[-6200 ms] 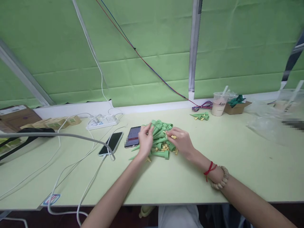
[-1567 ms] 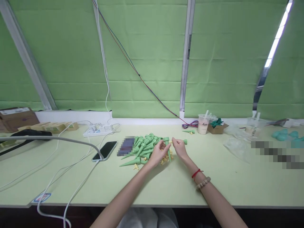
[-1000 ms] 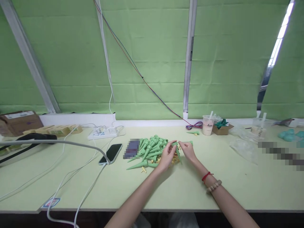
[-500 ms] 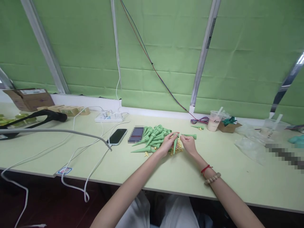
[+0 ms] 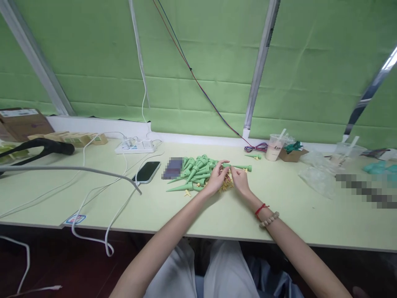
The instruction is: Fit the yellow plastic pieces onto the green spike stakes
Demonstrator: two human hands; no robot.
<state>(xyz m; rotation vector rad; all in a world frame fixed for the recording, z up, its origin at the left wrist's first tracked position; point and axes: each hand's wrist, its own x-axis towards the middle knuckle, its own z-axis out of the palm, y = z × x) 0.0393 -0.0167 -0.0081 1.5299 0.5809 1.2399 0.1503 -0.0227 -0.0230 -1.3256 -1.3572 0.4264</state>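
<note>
- At the far left of the worktop [image 5: 37,215] there is a brown cardboard box [image 5: 25,124], and beside it stands a row of small boxes [image 5: 77,139].
- Next comes a white power strip [image 5: 135,146], with plugs in it; white cables run from this side across the worktop.
- A dark-screened phone [image 5: 148,172] lies in front of the strip, and to its right is a blurred dark rectangle [image 5: 173,168].
- Then the pile of green spikes [image 5: 198,167] begins; it lies to the left of the fingers and reaches close to the left hand [image 5: 217,179]. One yellow piece [image 5: 187,193] lies at its near side.
- The left hand has its fingers bent, with the thumb near the forefinger. Something green shows at these fingers, but I cannot tell how it is gripped.
- Below the fingers, between the two hands, many yellow pieces [image 5: 226,186] lie in a small heap.
- The right hand [image 5: 241,179] has its fingers curled inward, the thumb tip just beside the left fingertips; whether they pinch something, I cannot tell.
- Just behind the right hand, one single green spike [image 5: 246,168] lies with its wide end to the right.
- Farther right are a drink cup [image 5: 273,150] and a small open carton [image 5: 290,155].
</note>
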